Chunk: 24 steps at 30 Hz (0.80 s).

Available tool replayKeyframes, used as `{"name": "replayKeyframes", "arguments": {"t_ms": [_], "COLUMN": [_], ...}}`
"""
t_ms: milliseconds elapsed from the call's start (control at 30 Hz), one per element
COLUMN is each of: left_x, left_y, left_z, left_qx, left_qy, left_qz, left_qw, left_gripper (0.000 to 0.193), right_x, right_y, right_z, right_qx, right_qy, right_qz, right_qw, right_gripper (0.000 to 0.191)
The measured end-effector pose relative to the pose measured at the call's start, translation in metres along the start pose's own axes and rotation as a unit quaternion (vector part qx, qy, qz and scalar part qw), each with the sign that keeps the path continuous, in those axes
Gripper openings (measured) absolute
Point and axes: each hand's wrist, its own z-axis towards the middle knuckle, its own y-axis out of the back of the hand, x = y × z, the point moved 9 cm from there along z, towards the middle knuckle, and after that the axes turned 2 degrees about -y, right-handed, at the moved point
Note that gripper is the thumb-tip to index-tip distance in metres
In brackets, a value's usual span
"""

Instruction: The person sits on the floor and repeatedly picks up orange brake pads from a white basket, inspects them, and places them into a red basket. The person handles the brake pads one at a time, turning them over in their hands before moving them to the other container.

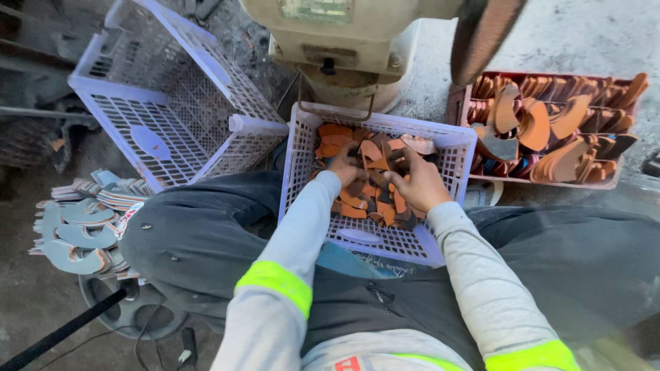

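2 hands (385, 178) | buried in leather pieces (357, 206) | fingers partly hidden

Soft, even daylight falling from above; weak shadows pooling lower left; wide-angle distortion bending edges; upper corners blurring slightly; no glare.

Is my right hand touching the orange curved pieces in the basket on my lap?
Touching. The head view shows the right hand lying on the pile of orange curved pieces in the white basket, its fingers closed around a few of them.
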Motion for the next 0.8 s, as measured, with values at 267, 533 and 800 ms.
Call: {"name": "replayKeyframes", "arguments": {"t_ms": [267,533,800], "left_x": [-0.1,-0.118,-0.115], "left_y": [0.004,0.031,0.032], "left_z": [-0.095,-0.139,-0.13], "left_qx": [0.109,0.016,0.064], "left_qy": [-0.145,-0.227,-0.183], "left_qz": [-0.322,-0.319,-0.408], "left_qw": [0.929,0.92,0.892], "left_gripper": [0.08,0.056,0.043], "right_x": [0.072,0.109,0.119], "right_y": [0.026,0.021,0.024], "right_z": [-0.037,-0.058,-0.063], "right_qx": [-0.052,0.012,0.025], "right_qy": [0.15,0.205,0.199], "right_qz": [0.061,0.109,0.145], "right_qw": [0.985,0.973,0.969], "right_gripper": [0.04,0.048,0.051]}}
